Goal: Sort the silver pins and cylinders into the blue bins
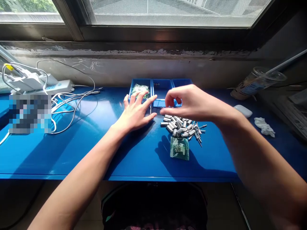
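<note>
My left hand (135,111) is spread with fingers apart, its fingertips at the front of the left compartment of a blue three-part bin (130,89). A clear and green packet (140,88) lies in that compartment. My right hand (184,102) is curled in front of the middle and right compartments, thumb below the bent fingers. Small dark bits show between thumb and fingers, but I cannot make them out. Beneath it is a pile of short silver metal pieces (178,125), with thin pointed metal pins (198,132) on its right side. A green sealed packet (179,148) lies nearer the front.
White cables (76,99) and a power strip (59,86) occupy the left of the blue table (79,143). At right are a tilted plastic cup (254,84), a white rounded case (243,111) and a crumpled tissue (263,126). The wall and window stand behind the bin.
</note>
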A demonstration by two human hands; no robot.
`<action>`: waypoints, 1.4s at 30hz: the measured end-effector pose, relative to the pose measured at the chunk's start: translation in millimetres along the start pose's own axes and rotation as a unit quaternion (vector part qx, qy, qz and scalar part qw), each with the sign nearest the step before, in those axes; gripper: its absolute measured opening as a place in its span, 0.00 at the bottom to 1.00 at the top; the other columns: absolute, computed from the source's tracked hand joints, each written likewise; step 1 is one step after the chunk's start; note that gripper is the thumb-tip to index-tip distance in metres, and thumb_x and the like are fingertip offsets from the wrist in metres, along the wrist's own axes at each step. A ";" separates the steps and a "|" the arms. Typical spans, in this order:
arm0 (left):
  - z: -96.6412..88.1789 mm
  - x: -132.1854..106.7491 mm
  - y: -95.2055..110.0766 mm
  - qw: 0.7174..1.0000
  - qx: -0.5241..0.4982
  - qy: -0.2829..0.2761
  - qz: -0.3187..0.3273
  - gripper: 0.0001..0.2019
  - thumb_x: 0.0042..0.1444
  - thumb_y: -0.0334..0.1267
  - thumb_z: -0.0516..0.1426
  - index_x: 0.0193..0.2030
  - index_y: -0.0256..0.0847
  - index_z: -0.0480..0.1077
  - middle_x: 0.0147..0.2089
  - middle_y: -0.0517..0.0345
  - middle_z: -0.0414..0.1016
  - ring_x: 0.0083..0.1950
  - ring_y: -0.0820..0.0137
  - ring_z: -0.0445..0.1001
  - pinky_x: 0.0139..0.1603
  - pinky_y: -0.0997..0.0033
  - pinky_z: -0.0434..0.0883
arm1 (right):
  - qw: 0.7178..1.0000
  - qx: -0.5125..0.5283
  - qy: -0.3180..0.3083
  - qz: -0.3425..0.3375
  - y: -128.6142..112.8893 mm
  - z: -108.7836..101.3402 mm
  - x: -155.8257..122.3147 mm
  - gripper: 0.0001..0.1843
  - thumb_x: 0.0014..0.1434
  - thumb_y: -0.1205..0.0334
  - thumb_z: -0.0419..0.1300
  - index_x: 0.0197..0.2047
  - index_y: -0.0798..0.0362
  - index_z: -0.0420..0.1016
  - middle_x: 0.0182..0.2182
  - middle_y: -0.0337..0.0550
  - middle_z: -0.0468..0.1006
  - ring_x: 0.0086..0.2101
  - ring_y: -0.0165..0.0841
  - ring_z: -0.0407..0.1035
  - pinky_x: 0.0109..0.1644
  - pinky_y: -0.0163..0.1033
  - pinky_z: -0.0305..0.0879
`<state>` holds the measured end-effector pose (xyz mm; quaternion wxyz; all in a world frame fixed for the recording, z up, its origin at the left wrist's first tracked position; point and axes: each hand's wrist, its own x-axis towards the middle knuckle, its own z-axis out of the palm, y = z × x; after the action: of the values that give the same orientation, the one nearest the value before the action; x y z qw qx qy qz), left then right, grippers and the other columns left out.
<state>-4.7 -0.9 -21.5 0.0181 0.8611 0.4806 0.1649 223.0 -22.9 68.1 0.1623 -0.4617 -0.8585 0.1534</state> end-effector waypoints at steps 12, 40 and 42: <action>-3.9 -1.9 1.6 0.999 -0.018 0.049 0.007 0.31 0.66 0.51 0.60 0.74 0.54 0.62 0.79 0.46 0.52 0.78 0.43 0.47 0.75 0.30 0.46 | 0.976 -0.061 -0.203 -0.039 14.0 33.5 -39.6 0.29 0.50 0.45 0.76 0.51 0.48 0.81 0.46 0.47 0.81 0.45 0.48 0.71 0.42 0.44 0.63; -2.5 -1.9 3.9 0.992 -0.042 0.120 0.009 0.23 0.66 0.51 0.59 0.66 0.53 0.71 0.78 0.49 0.54 0.76 0.43 0.50 0.72 0.34 0.55 | 0.978 -0.017 -0.178 -0.104 5.6 53.4 -34.1 0.15 0.61 0.47 0.69 0.43 0.48 0.77 0.46 0.46 0.78 0.52 0.48 0.61 0.56 0.54 0.52; -4.4 -2.5 5.0 0.991 -0.036 0.130 0.007 0.22 0.67 0.51 0.59 0.65 0.53 0.72 0.78 0.48 0.53 0.77 0.43 0.49 0.72 0.35 0.56 | 0.980 -0.002 -0.170 -0.107 4.5 54.3 -32.8 0.12 0.62 0.50 0.68 0.41 0.48 0.75 0.42 0.44 0.80 0.51 0.48 0.64 0.56 0.53 0.53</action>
<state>-3.2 -6.2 -17.1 -0.0143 0.8344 0.4668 0.2928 220.6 -54.3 12.8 0.0289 -0.3348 -0.9183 0.2094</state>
